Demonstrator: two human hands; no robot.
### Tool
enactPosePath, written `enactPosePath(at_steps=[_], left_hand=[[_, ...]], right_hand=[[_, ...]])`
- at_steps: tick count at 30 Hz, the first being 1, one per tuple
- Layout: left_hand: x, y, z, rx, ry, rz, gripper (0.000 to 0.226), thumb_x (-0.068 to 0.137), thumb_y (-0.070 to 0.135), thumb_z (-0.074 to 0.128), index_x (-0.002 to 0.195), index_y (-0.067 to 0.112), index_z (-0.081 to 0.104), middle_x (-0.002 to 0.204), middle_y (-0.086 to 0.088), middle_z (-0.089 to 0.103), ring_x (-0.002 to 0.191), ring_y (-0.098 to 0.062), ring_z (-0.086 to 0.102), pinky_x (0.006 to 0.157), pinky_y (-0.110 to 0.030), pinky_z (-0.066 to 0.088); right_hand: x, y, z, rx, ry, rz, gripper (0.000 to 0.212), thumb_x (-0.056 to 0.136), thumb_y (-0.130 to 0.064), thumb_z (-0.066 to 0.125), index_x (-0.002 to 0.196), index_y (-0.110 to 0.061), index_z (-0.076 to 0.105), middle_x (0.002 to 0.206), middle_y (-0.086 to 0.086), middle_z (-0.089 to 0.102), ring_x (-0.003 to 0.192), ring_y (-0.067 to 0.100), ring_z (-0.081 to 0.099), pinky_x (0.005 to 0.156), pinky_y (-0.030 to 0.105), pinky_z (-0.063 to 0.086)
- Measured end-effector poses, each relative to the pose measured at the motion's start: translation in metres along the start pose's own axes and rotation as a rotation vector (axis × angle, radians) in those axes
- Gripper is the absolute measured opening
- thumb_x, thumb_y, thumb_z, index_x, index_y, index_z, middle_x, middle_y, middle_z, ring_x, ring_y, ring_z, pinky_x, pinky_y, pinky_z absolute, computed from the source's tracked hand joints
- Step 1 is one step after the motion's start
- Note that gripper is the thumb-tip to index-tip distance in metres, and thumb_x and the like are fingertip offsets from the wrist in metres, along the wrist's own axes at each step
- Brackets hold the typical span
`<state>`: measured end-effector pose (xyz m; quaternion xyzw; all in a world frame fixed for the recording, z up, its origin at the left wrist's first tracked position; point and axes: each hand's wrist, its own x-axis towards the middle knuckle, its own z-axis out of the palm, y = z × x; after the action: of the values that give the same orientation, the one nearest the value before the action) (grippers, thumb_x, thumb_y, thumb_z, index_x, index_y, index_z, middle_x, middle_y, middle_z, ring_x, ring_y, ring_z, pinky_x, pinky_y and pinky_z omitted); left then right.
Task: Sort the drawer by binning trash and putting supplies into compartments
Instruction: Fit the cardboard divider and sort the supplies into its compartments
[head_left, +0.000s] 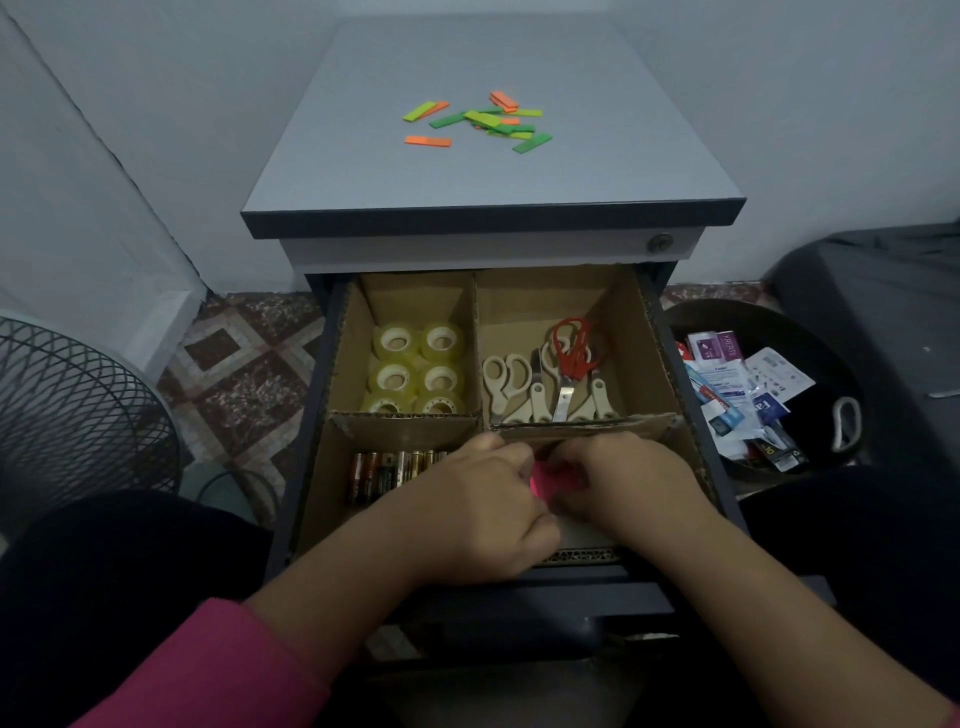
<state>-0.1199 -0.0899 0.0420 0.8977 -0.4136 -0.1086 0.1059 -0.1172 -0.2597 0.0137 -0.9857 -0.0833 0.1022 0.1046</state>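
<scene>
Below, at lower centre, my left hand (483, 512) and right hand (621, 486) curl around pink items (545, 480) in the drawer (670, 364)'s near-right compartment; scissors (550, 379) behind, trash basket (852, 358) right.

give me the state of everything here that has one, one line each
drawer: pulled open
tape rolls: lying flat in back left compartment
scissors: closed, piled in back right compartment
batteries: lying side by side in front left compartment
left hand: fingers curled on pink item
right hand: fingers curled on pink item
pink item: held over front right compartment, mostly hidden
bin: holds wrappers
strips: scattered on cabinet top
lock: no key in it
</scene>
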Motion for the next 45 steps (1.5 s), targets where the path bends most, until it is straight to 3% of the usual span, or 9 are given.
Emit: enactPosePath(at_steps=[6, 9, 18, 26, 31, 41, 45], left_hand=[[-0.001, 0.001, -0.004, -0.01, -0.031, 0.007, 0.042, 0.101, 0.036, 0.031, 0.095, 0.019, 0.069, 0.099, -0.003, 0.054, 0.077, -0.001, 0.013, 0.071, -0.013, 0.008], [-0.001, 0.001, -0.004, 0.003, -0.007, 0.018, 0.041, 0.101, 0.036, 0.032, 0.095, 0.02, 0.069, 0.097, -0.001, 0.055, 0.077, 0.0, 0.012, 0.071, -0.016, 0.009], [0.0, 0.003, 0.0, 0.039, 0.057, 0.03, 0.04, 0.099, 0.036, 0.033, 0.09, 0.02, 0.068, 0.09, -0.001, 0.058, 0.076, -0.001, 0.011, 0.07, -0.018, 0.008], [0.004, 0.001, 0.005, 0.108, 0.039, 0.04, 0.057, 0.09, 0.042, 0.014, 0.085, 0.021, 0.067, 0.082, 0.003, 0.058, 0.088, -0.007, 0.033, 0.079, -0.024, 0.016], [0.004, 0.002, 0.003, 0.097, 0.008, 0.023, 0.053, 0.091, 0.041, 0.018, 0.09, 0.021, 0.068, 0.088, 0.002, 0.059, 0.086, -0.006, 0.026, 0.079, -0.023, 0.014], [0.004, 0.001, 0.004, 0.121, 0.007, 0.019, 0.052, 0.093, 0.04, 0.02, 0.089, 0.02, 0.068, 0.086, 0.003, 0.061, 0.091, -0.009, 0.034, 0.083, -0.024, 0.016], [0.004, 0.0, 0.003, 0.109, 0.008, 0.025, 0.051, 0.096, 0.04, 0.02, 0.095, 0.02, 0.068, 0.091, 0.003, 0.06, 0.096, -0.008, 0.033, 0.078, -0.022, 0.014]], right_hand=[[-0.003, 0.003, -0.011, 0.045, -0.042, 0.071, 0.028, 0.083, -0.043, 0.061, 0.111, -0.044, 0.063, 0.103, -0.009, 0.067, 0.099, 0.014, 0.062, 0.074, 0.025, 0.046], [-0.006, 0.01, -0.019, 0.038, -0.05, 0.126, 0.031, 0.08, -0.035, 0.063, 0.11, -0.044, 0.063, 0.102, -0.01, 0.067, 0.098, 0.014, 0.062, 0.075, 0.026, 0.047], [-0.005, 0.006, -0.015, 0.03, -0.086, 0.115, 0.035, 0.08, -0.041, 0.065, 0.114, -0.045, 0.062, 0.108, -0.011, 0.066, 0.102, 0.012, 0.061, 0.079, 0.026, 0.049], [-0.005, 0.005, -0.013, -0.006, -0.096, 0.082, 0.038, 0.081, -0.035, 0.064, 0.118, -0.045, 0.06, 0.113, -0.012, 0.064, 0.107, 0.012, 0.059, 0.078, 0.025, 0.046], [-0.004, 0.004, -0.013, 0.031, -0.111, 0.09, 0.04, 0.079, -0.034, 0.065, 0.117, -0.047, 0.06, 0.11, -0.012, 0.065, 0.105, 0.011, 0.059, 0.078, 0.025, 0.047], [-0.005, 0.003, -0.015, 0.022, -0.126, 0.101, 0.043, 0.079, -0.037, 0.066, 0.12, -0.046, 0.058, 0.108, -0.01, 0.065, 0.104, 0.012, 0.06, 0.08, 0.026, 0.049], [-0.004, 0.007, -0.014, 0.095, -0.127, 0.156, 0.034, 0.08, -0.027, 0.065, 0.112, -0.035, 0.064, 0.103, -0.005, 0.067, 0.098, 0.016, 0.062, 0.08, 0.03, 0.051]])
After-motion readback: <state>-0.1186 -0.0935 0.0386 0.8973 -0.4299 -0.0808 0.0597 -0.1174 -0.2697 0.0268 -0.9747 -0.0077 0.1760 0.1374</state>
